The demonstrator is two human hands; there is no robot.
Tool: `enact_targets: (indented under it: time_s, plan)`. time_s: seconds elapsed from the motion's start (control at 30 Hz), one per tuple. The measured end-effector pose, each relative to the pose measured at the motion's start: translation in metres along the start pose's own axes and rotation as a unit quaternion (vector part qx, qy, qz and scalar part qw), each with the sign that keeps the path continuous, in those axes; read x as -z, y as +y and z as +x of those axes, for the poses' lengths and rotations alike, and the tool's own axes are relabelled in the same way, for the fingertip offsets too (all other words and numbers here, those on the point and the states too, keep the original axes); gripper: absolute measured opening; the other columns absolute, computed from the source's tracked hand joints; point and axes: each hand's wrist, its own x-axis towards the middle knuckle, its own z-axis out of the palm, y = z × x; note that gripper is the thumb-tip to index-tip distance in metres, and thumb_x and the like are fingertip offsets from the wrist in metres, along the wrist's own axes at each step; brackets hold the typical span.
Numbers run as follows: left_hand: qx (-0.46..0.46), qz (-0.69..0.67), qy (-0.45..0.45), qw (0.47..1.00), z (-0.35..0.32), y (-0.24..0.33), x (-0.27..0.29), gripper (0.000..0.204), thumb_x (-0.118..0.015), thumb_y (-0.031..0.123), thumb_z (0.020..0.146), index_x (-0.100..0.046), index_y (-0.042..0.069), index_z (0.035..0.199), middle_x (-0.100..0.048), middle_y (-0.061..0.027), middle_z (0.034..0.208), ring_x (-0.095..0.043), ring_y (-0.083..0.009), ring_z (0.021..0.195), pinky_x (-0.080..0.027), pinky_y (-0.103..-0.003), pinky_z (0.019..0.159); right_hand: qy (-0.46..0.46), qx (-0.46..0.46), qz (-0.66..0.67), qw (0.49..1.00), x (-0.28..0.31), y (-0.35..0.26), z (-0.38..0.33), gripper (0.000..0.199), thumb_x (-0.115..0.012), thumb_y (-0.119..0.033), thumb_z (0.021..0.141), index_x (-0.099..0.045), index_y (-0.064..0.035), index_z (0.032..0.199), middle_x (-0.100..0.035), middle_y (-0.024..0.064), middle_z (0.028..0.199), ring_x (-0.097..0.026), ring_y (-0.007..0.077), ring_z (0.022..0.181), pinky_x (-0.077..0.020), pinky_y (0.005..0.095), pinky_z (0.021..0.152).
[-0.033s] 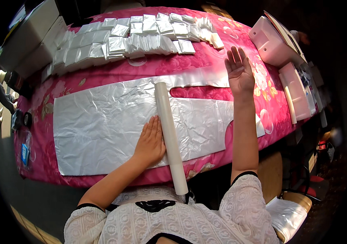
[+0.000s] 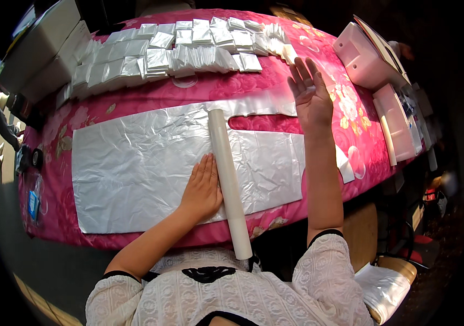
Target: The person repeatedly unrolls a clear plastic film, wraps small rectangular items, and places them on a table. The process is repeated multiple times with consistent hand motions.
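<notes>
A thin, glossy white plastic sheet [image 2: 139, 168], shaped like a disposable apron with a long cut-out at its far right, lies spread before me. Across it rests a pale cylindrical tube [image 2: 226, 179], its near end sticking out past the table edge towards my body. My left hand [image 2: 204, 190] lies flat on the sheet with its fingers together and straight, their side against the tube. Over the sheet's right end my right hand [image 2: 314, 100] is held palm up, fingers stretched and slightly curled, with nothing visible in it. My right forearm hides part of that end.
Rows of folded white plastic packets [image 2: 156, 60] fill the table's far side on a pink floral tablecloth [image 2: 254, 84]. White boxes [image 2: 362, 57] stand at the right, more boxes [image 2: 47, 46] at the far left. A tape roll [image 2: 37, 158] sits on the left edge.
My right hand has shifted a little left and away from me, its fingers tilting left. My left hand and the tube stay nearly where they were.
</notes>
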Motion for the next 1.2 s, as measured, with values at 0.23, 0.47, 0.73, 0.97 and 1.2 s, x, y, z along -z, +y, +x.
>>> enact_targets:
  time_s: [0.23,0.47,0.73,0.97,1.2]
  plan:
    - [-0.041,0.066,0.076,0.994,-0.003,-0.014,-0.021,0.064,-0.039,0.026,0.083,-0.027,-0.015,0.13,-0.027,-0.0278,0.138,-0.019,-0.0372,0.134,-0.013,-0.045,0.109,-0.359,-0.012,-0.363,0.86,-0.175,0.187,-0.148,0.036,-0.044,-0.016,0.091,-0.047,-0.0003,0.123,-0.057,0.0215,0.102,-0.05,0.0352,0.107,-0.0315,0.0398,0.099]
    - [-0.005,0.011,0.016,1.0,-0.002,-0.008,-0.017,0.066,-0.039,0.022,0.08,-0.021,-0.013,0.133,-0.019,-0.0267,0.142,-0.013,-0.0345,0.136,-0.008,-0.044,0.111,-0.533,-0.042,-0.439,0.722,-0.207,0.239,-0.21,0.058,-0.054,-0.024,0.084,-0.033,0.0019,0.132,-0.038,0.0193,0.135,-0.026,0.0361,0.13,-0.0229,0.0472,0.104]
    - [-0.006,0.11,0.033,0.993,-0.011,-0.008,-0.008,0.067,-0.04,0.022,0.08,-0.019,-0.013,0.134,-0.016,-0.0276,0.142,-0.009,-0.0354,0.136,-0.009,-0.045,0.11,-0.431,0.177,-0.52,0.716,-0.047,0.097,-0.166,0.05,-0.063,-0.014,0.076,-0.048,-0.0001,0.121,-0.048,0.0152,0.125,-0.043,0.032,0.119,-0.0347,0.0415,0.099]
    - [0.005,-0.052,0.002,0.999,-0.003,-0.003,-0.001,0.076,-0.049,0.022,0.077,-0.012,-0.012,0.135,-0.01,-0.0294,0.143,-0.006,-0.0382,0.136,-0.007,-0.046,0.11,-0.486,0.127,-0.615,0.608,0.046,0.061,-0.163,0.054,-0.053,-0.028,0.084,-0.04,-0.0031,0.129,-0.034,0.0149,0.139,-0.033,0.0305,0.128,-0.0298,0.0413,0.103]
    - [0.0,-0.222,0.136,0.965,-0.043,-0.041,0.06,0.071,-0.048,0.004,0.076,-0.016,-0.001,0.139,-0.02,-0.0202,0.144,-0.018,-0.0354,0.134,-0.016,-0.042,0.109,-0.532,0.153,-0.606,0.57,0.003,0.103,-0.17,0.057,-0.037,-0.044,0.09,-0.039,-0.0058,0.132,-0.029,0.0123,0.142,-0.018,0.0274,0.135,-0.013,0.044,0.11]
